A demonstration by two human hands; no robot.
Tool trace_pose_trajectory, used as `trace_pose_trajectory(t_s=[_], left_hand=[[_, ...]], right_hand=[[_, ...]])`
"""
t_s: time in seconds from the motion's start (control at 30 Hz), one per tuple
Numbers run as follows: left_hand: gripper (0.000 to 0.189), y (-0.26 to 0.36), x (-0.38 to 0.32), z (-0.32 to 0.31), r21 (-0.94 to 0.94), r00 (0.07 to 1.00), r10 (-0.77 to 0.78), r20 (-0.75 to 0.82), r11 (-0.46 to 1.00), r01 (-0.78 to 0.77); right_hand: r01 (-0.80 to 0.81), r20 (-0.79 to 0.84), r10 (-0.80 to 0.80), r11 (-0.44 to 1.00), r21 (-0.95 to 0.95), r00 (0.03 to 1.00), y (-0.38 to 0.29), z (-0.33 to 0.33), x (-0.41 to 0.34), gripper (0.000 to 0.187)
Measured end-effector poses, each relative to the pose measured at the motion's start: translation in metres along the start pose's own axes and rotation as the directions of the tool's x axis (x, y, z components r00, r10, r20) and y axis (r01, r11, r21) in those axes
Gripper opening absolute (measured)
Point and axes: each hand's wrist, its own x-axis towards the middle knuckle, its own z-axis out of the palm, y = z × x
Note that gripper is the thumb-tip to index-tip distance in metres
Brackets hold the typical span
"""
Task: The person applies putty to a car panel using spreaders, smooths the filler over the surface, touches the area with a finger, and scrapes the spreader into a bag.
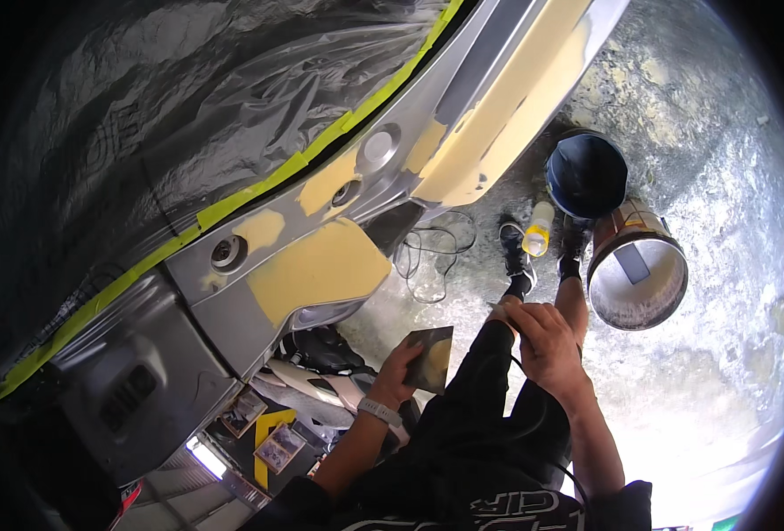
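My left hand, below a watch band, is closed on a dark rectangular plate with a yellowish smear on its face, probably body filler. In my right hand, raised in front of my legs, the fingers pinch a small, thin, pale piece; its kind is not clear. To the left stands a grey vehicle body panel with patches of yellow body filler around round recesses. Neither hand touches the panel.
Plastic masking film edged with yellow-green tape covers the upper left. By my feet are a dark bucket, a yellow-labelled bottle, a large pail and a loose cable on the concrete floor.
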Motion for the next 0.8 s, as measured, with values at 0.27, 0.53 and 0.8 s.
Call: trace_pose_trajectory(t_s=[0.27, 0.53, 0.8], left_hand=[[0.032, -0.007, 0.012, -0.030, -0.092, 0.997, -0.026, -0.071, 0.996, 0.020], [0.034, -0.001, 0.053, -0.030, -0.038, 0.985, 0.014, -0.169, 0.999, -0.021], [0.037, 0.009, 0.080, -0.039, 0.021, 0.971, 0.049, -0.235, 0.999, -0.045]], right_hand=[[-0.012, 0.016, 0.011, 0.999, 0.046, 1.000, 0.019, 0.002, 0.006, 0.062], [0.040, 0.094, -0.046, 0.997, 0.062, 0.995, 0.060, 0.027, 0.028, 0.065], [0.073, 0.105, -0.088, 0.988, 0.137, 0.991, 0.091, 0.047, 0.019, 0.060]])
